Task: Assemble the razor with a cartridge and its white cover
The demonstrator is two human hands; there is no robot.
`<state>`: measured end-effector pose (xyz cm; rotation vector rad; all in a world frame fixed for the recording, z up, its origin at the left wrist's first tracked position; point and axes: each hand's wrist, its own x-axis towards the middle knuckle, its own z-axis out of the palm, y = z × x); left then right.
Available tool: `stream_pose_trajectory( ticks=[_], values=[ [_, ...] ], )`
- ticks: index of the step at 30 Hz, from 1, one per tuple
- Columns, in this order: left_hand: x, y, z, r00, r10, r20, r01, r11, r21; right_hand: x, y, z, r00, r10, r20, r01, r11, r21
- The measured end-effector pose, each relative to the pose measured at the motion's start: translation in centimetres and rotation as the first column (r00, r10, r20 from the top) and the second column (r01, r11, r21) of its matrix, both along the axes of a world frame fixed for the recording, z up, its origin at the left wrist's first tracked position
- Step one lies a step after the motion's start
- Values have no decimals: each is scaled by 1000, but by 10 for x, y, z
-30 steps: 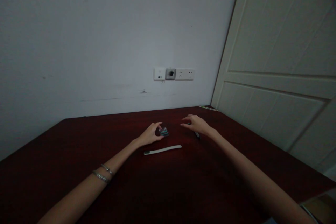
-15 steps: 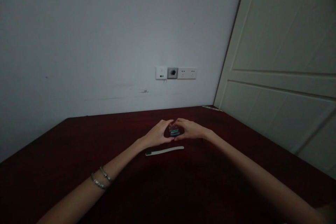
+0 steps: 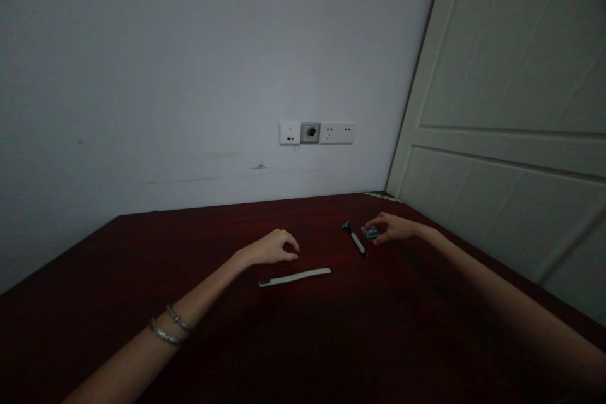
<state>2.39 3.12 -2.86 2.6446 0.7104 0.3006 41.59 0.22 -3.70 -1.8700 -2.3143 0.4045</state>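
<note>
Small clear packet (image 3: 370,233) partly behind the right hand (image 3: 391,227), its contents too small to tell.

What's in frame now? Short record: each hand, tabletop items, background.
left_hand: curled, holding nothing visible; nearest the slim white strip
right_hand: at the clear packet, grip firmness unclear
packet_contents: bluish-green, too small to identify
razor: lying between the hands, head toward the wall
strip: dark left end, in front of left hand
surface: dark red tabletop
background: wall sockets

White outlets (image 3: 336,133) and a grey plate (image 3: 310,132) line the pale wall (image 3: 189,76), beside a panelled door (image 3: 511,88).
</note>
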Motion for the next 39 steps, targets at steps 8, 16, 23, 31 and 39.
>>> stream_pose_trajectory(
  ticks=[8,16,23,31,39],
  values=[
    [-2,-5,-7,999,32,-33,-32,999,-7,7,2,-18,999,2,-45,-5,998,-67],
    [7,-36,-17,975,117,-190,-100,990,97,15,5,-29,1000,-2,-26,0,996,-88],
    [17,-52,-31,965,134,-226,-44,931,364,2,2,-11,996,-69,-51,71,996,56],
    [24,-61,-33,958,148,-247,-7,870,493,-93,-40,18,981,189,-52,-172,957,236],
    [28,-62,-23,972,6,-235,149,757,637,-171,-95,-3,987,121,107,-142,963,228]
  ],
)
